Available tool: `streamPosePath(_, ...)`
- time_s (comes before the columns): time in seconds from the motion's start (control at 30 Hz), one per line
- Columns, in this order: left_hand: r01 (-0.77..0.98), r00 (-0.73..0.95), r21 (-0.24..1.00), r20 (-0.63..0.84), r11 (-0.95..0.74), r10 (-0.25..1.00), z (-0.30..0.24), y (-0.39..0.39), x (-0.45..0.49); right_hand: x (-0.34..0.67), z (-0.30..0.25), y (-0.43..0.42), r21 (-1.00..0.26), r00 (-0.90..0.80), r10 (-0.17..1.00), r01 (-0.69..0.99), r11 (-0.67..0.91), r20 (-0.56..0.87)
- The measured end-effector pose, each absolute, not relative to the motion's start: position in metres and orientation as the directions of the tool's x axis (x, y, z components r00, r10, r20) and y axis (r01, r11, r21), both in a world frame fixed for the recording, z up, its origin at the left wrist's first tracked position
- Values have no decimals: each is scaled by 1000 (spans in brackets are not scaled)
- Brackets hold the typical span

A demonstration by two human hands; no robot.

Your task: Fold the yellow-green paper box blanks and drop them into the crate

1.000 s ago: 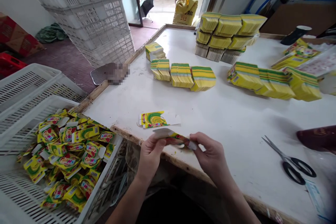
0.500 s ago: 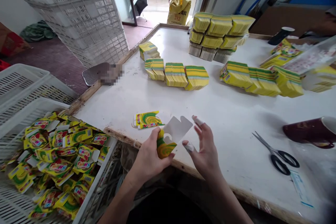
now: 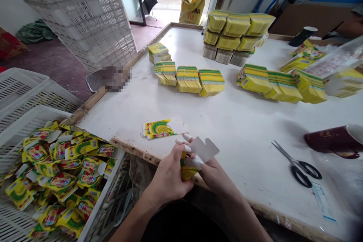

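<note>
My left hand is closed around a small yellow-green carton near the table's front edge. A grey-white flap sticks up from its top end. My right hand is closed at that end, its taped fingertips by the flap and opening; whether anything is inside is hidden. Just beyond my hands another yellow carton lies on the white table. To the left, a white crate holds a heap of formed cartons, several with end flaps sticking out.
Bundles of flat cartons stand in a row, in another row and in a tall stack. At right lie black-handled scissors and a dark mug. White crates tower at back left. A wooden rim edges the table.
My right hand has moved left from beside the carton onto its open end, and its fingers have closed there. My left hand and the carton have shifted slightly right.
</note>
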State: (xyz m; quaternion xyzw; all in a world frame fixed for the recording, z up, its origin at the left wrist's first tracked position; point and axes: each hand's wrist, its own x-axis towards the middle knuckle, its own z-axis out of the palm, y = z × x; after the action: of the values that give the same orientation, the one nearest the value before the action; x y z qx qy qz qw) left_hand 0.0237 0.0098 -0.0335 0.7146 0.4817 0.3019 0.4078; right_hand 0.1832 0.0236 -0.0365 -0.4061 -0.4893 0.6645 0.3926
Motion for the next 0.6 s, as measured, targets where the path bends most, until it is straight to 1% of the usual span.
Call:
streamPosePath(0.1, 408, 326, 905, -19, -123, 945, -34, 11, 24, 186, -32, 20, -1000, -396, 918, 28, 9, -3)
streamPosePath(0.17, 387, 265, 916, 2, -108, 964, -38, 10, 26, 185, -33, 19, -980, -395, 914, 126, 153, 92)
streamPosePath(0.23, 394, 145, 913, 52, -106, 988, -43, 8, 27, 184, -37, 20, -947, -342, 923, 199, 253, 175)
streamPosePath(0.33, 462, -37, 882, 120, -89, 992, -48, 5, 25, 185, -44, 24, -894, -245, 930, 293, 340, 274)
streamPosePath(0.4, 481, -68, 873, 127, -79, 990, -48, 3, 20, 189, -47, 25, -838, -289, 909, 374, 397, 302)
streamPosePath(0.47, 472, -59, 879, 116, -75, 992, -46, 4, 13, 195, -46, 26, -787, -389, 877, 429, 444, 282)
streamPosePath(0.53, 479, -37, 874, 110, -79, 993, -41, 6, 5, 201, -43, 28, -765, -456, 854, 447, 462, 249)
streamPosePath(0.6, 504, 22, 857, 110, -106, 994, -36, 11, -2, 207, -37, 30, -763, -499, 835, 438, 475, 233)
